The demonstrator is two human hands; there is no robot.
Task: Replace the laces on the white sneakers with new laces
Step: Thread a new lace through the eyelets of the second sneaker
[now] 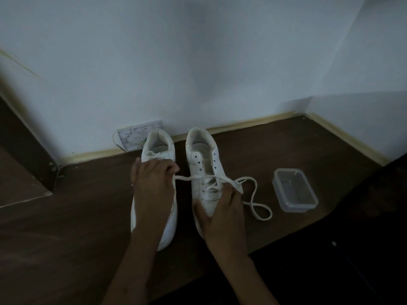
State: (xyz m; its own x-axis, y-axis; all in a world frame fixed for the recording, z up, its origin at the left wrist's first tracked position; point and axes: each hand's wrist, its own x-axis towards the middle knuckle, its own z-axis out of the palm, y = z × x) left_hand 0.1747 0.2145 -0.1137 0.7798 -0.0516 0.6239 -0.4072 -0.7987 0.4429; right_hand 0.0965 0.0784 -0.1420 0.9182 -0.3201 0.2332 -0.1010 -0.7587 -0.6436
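Two white sneakers stand side by side on the dark floor, heels toward the wall. The left sneaker (157, 148) is mostly covered by my left hand (152, 183), which pinches one end of a white lace (187, 177) pulled sideways from the right sneaker (201, 155). That right sneaker has its upper eyelets bare and the lace still threaded lower down. My right hand (220, 208) grips its toe and side. The lace's other end (256, 201) loops on the floor to the right.
A clear plastic container (295, 190), open-topped, sits on the floor right of the shoes. A white patterned card (136, 137) leans against the skirting behind the left sneaker. Walls meet in a corner at the back right. A dark step edge lies at left.
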